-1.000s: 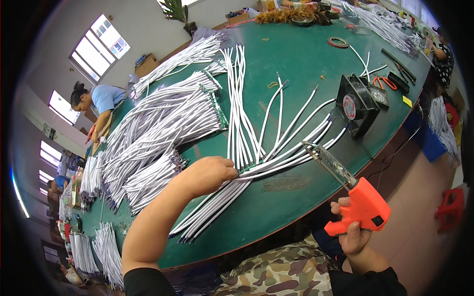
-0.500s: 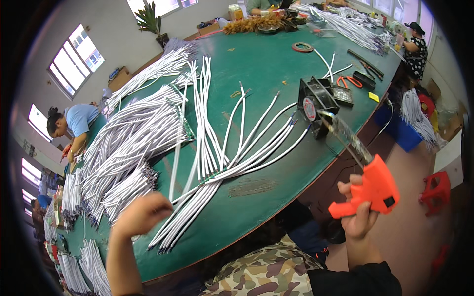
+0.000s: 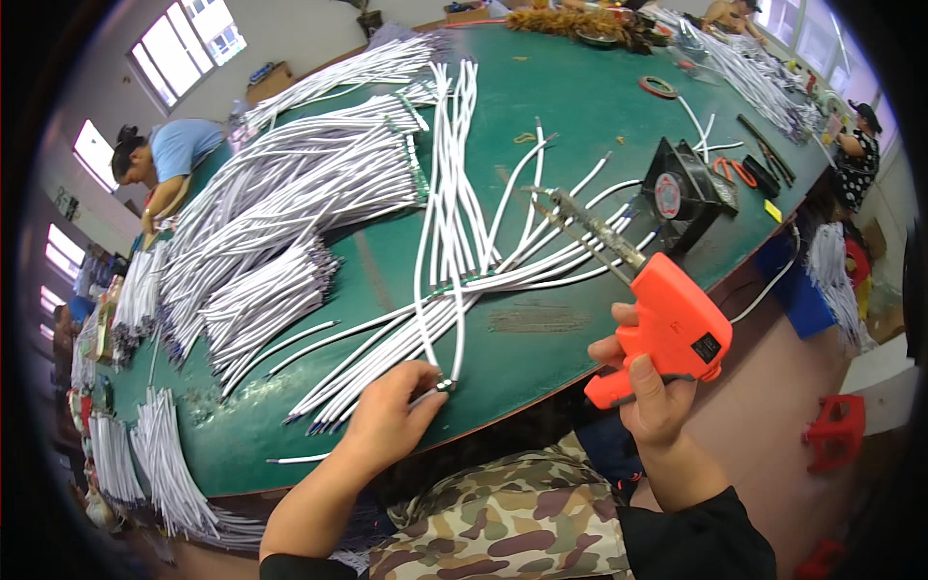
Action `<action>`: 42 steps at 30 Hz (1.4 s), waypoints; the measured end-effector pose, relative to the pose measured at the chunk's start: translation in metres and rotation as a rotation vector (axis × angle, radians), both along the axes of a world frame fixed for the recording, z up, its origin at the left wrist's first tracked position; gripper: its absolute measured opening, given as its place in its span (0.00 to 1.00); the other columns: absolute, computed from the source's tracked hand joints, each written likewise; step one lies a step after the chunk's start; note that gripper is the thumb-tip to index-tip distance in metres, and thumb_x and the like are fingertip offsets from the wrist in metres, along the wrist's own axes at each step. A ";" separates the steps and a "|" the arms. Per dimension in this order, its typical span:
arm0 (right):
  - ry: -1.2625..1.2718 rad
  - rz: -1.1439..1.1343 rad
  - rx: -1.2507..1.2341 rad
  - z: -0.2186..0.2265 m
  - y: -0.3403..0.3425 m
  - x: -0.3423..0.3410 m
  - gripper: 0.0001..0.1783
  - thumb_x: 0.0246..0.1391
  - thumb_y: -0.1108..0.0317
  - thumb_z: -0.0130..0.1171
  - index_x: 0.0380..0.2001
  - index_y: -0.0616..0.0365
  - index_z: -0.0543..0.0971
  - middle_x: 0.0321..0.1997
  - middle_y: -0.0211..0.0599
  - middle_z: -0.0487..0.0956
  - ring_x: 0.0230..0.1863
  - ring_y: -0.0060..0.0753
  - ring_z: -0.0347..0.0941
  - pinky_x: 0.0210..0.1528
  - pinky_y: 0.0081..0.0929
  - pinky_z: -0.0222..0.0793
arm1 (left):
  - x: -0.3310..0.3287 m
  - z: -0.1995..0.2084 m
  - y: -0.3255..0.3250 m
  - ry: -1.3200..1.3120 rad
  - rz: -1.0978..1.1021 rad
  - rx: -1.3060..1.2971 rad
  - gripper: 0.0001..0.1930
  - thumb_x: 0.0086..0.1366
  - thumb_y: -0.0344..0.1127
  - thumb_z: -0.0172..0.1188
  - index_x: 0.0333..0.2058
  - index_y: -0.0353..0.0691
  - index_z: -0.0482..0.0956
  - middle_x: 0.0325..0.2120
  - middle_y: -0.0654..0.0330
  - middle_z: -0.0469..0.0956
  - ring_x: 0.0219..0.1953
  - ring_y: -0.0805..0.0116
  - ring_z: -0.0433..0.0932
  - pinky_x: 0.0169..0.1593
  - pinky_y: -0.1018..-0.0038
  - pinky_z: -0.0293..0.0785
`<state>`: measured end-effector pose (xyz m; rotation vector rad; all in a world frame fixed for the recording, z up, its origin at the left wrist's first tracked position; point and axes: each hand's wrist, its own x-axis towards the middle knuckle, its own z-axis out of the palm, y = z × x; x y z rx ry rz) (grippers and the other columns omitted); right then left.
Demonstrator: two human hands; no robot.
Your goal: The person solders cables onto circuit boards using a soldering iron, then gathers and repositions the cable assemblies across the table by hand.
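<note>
My left hand is closed in a pinch at the table's near edge. Between its thumb and fingers is the near end of a white cable, with a small dark and light piece showing at the fingertips. My right hand wraps round the handle of an orange soldering gun, a finger by its trigger. Its metal tip points up and left over several white cables, apart from the left hand. More cables lie crossed there, with small green boards at their joints.
Large heaps of white cables cover the left of the green table. A black fan, orange scissors and a tape roll stand on the right. A person works at the far left. A red stool stands on the floor.
My left hand has moved right and now pinches the cable end. The soldering gun has come left, its tip now over the cables. The whole view has shifted somewhat.
</note>
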<state>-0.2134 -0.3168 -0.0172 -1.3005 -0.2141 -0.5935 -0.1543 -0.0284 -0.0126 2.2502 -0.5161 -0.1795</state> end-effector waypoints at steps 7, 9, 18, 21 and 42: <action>-0.108 -0.827 -0.747 0.001 -0.131 0.031 0.28 0.63 0.69 0.60 0.62 0.64 0.65 0.48 0.43 0.78 0.46 0.34 0.76 0.50 0.31 0.73 | -0.002 -0.007 0.017 -0.018 -0.006 0.003 0.08 0.57 0.28 0.66 0.35 0.36 0.78 0.30 0.53 0.78 0.31 0.55 0.79 0.35 0.67 0.75; -0.189 -0.966 -0.858 0.011 -0.141 0.051 0.31 0.60 0.68 0.64 0.63 0.62 0.64 0.47 0.43 0.78 0.45 0.33 0.76 0.48 0.30 0.73 | -0.002 -0.011 0.014 -0.050 -0.020 -0.014 0.08 0.57 0.28 0.66 0.35 0.36 0.78 0.29 0.53 0.78 0.31 0.55 0.79 0.35 0.67 0.74; -0.237 -0.996 -0.817 0.002 -0.146 0.097 0.60 0.41 0.63 0.80 0.69 0.56 0.49 0.49 0.44 0.76 0.41 0.34 0.77 0.42 0.30 0.75 | 0.000 -0.015 0.014 -0.119 -0.028 -0.031 0.08 0.56 0.27 0.66 0.34 0.37 0.78 0.28 0.53 0.77 0.29 0.55 0.78 0.34 0.66 0.73; -0.214 -1.013 -0.842 0.002 -0.147 0.106 0.61 0.39 0.65 0.80 0.69 0.56 0.49 0.48 0.43 0.76 0.42 0.36 0.77 0.43 0.31 0.75 | -0.001 -0.016 0.015 -0.141 -0.022 -0.031 0.07 0.55 0.27 0.66 0.34 0.37 0.78 0.27 0.53 0.77 0.29 0.55 0.78 0.33 0.67 0.73; -0.305 -0.860 -0.866 0.000 -0.210 0.105 0.51 0.43 0.75 0.72 0.68 0.56 0.54 0.44 0.42 0.78 0.36 0.33 0.78 0.37 0.28 0.76 | 0.000 -0.019 0.010 -0.191 -0.019 -0.002 0.07 0.55 0.26 0.66 0.33 0.37 0.78 0.26 0.54 0.77 0.26 0.57 0.78 0.32 0.69 0.73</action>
